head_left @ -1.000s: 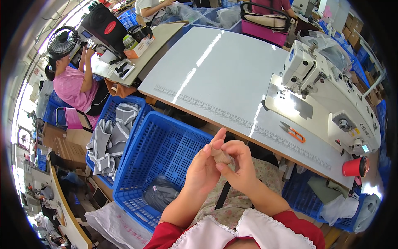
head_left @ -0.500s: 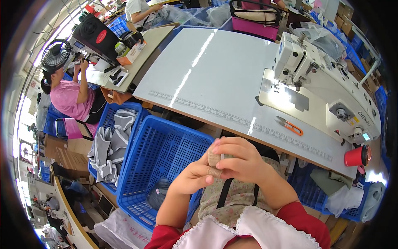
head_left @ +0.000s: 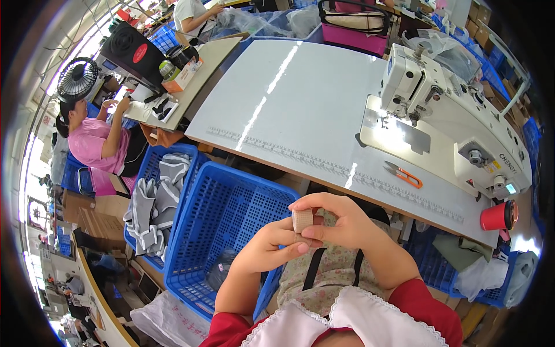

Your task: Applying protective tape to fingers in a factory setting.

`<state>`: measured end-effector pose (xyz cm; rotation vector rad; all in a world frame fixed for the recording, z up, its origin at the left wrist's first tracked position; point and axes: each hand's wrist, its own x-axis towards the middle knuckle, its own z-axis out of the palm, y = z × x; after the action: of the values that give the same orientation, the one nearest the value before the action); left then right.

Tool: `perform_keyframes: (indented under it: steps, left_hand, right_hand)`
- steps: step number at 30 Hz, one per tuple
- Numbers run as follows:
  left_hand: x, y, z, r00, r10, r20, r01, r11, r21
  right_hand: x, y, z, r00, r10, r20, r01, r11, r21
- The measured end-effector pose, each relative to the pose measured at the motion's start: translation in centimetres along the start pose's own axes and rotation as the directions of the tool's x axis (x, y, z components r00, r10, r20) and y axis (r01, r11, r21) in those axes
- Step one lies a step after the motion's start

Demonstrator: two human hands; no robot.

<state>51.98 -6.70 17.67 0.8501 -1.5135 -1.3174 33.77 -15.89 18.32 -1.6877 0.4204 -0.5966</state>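
In front of my lap, my two hands meet. My right hand (head_left: 341, 222) pinches a small roll of beige woven tape (head_left: 302, 220) between thumb and bent forefinger. My left hand (head_left: 274, 246) is closed just beneath it, fingers curled together and thumb lying along them. A beige band like the tape goes round a finger where the hands touch. Whether the left fingers also grip the roll is hidden. On the table beyond lie orange-handled thread snips (head_left: 404, 174), touched by neither hand.
A white sewing machine (head_left: 457, 115) stands on the pale table (head_left: 289, 104) at right, a red cup (head_left: 498, 216) by its corner. To my left are a blue basket (head_left: 231, 179) with a clear plastic bag and another with grey-white fabric pieces (head_left: 159, 208). A pink-shirted person (head_left: 95, 136) sits at far left.
My right fingers have shifted from covering the tape to pinching it from above and below, so more of the roll shows. Both hands dropped slightly. The seated person's hands moved.
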Motion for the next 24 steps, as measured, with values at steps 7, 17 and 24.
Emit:
perform_keyframes:
  steps: [7, 17, 24]
  left_hand:
    - [-0.5, 0.2, 0.0, 0.992, -0.120, -0.043, 0.124, 0.984, 0.125]
    - [-0.4, -0.3, -0.7, 0.994, 0.016, -0.108, 0.025, 0.931, 0.365]
    - [0.0, 0.3, -0.5, 0.986, 0.045, -0.159, -0.014, 0.981, 0.192]
  right_hand:
    - [0.4, 1.1, 0.7, 0.995, 0.041, -0.093, 0.011, 0.867, 0.498]
    - [-0.4, 0.0, 0.7, 0.996, -0.017, -0.092, 0.056, 0.896, 0.441]
    - [-0.8, 0.1, 0.3, 0.964, -0.257, -0.070, 0.266, 0.903, 0.337]
